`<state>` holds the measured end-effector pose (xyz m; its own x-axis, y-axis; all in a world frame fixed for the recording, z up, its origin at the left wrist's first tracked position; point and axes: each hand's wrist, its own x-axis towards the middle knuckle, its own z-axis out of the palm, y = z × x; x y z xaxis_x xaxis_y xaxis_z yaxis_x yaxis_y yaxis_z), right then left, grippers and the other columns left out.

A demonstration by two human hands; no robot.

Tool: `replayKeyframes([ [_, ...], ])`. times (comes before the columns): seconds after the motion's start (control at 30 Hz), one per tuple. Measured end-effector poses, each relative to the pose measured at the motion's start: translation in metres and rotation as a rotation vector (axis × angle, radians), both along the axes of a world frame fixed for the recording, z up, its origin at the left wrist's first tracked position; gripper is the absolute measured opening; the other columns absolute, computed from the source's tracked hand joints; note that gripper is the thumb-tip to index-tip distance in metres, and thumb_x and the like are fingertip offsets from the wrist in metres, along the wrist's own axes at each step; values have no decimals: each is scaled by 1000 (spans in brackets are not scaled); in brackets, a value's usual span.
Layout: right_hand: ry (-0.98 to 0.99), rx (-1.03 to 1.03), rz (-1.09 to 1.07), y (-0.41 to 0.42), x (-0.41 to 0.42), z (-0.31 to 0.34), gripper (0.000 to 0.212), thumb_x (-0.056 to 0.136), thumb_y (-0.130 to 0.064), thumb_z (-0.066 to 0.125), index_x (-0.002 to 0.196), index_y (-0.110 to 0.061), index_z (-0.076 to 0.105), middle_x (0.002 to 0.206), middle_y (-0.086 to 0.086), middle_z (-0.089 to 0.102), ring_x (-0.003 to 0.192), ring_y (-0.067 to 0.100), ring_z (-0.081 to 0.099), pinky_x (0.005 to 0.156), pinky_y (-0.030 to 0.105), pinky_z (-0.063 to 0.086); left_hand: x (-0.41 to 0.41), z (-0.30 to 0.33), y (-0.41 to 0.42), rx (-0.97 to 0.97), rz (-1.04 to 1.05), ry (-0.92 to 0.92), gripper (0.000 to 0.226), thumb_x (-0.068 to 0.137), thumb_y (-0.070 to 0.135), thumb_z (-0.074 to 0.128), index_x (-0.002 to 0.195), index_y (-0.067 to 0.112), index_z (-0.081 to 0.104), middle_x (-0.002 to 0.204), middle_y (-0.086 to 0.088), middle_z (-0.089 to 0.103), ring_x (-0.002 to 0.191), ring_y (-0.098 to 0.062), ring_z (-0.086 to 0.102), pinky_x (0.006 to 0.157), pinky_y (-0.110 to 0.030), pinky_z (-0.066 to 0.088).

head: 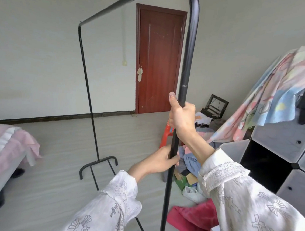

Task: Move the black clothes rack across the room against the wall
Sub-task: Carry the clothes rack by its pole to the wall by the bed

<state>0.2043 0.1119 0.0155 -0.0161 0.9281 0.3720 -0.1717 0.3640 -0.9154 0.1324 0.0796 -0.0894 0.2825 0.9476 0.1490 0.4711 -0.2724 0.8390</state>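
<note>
The black clothes rack (189,45) stands right in front of me, bare of clothes. Its near upright pole runs down the middle of the view, its top bar slants away to the far upright (85,84), and a curved foot (98,163) rests on the floor. My right hand (181,115) is wrapped around the near pole at about chest height, thumb pointing up. My left hand (160,160) grips the same pole lower down. Both arms wear white patterned sleeves.
A brown door (157,61) is set in the far white wall (34,51). A pink-covered bed (1,149) stands at left. At right are a grey cube cabinet (283,136) draped with cloth, a red stool (166,136), and clothes heaped on the floor (193,164).
</note>
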Motion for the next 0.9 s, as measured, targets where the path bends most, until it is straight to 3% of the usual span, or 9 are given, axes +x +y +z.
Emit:
replayKeyframes([
  [0.13, -7, -4, 28, 10, -22, -8, 65, 89, -36, 58, 30, -22, 36, 31, -14, 26, 36, 10, 24, 43, 25, 23, -12, -9, 8, -40, 105, -123, 24, 89, 5, 42, 73, 22, 43, 62, 0, 58, 60, -10, 60, 71, -25, 47],
  [0.3, 7, -21, 184, 20, -52, -8, 55, 93, -27, 53, 47, -21, 25, 28, -14, 26, 24, 4, 22, 31, 12, 18, -41, -9, 22, -23, 219, -109, 36, 93, 15, 42, 57, 15, 50, 56, -2, 59, 51, 2, 56, 60, -9, 40],
  [0.43, 26, -37, 283, 34, -79, -5, 51, 94, -26, 52, 52, -20, 24, 30, -11, 25, 22, 5, 22, 32, 10, 17, -66, -11, 33, 3, 270, -160, 31, 93, 11, 39, 63, 14, 44, 57, -3, 53, 53, -9, 55, 58, -9, 44],
  [0.57, 44, -53, 342, 50, -112, -8, 51, 95, -25, 52, 53, -20, 24, 31, -11, 24, 23, 5, 21, 33, 9, 17, -94, -16, 48, 45, 335, -170, 28, 94, 12, 38, 66, 15, 40, 56, -2, 50, 45, -1, 52, 57, -9, 44],
  [0.9, 10, -45, 367, 114, -197, -9, 54, 95, -27, 51, 49, -18, 25, 28, -8, 25, 22, 9, 22, 33, 11, 18, -179, -22, 109, 70, 348, -195, 22, 93, 13, 39, 72, 20, 38, 56, 1, 50, 48, -2, 54, 59, -14, 46],
])
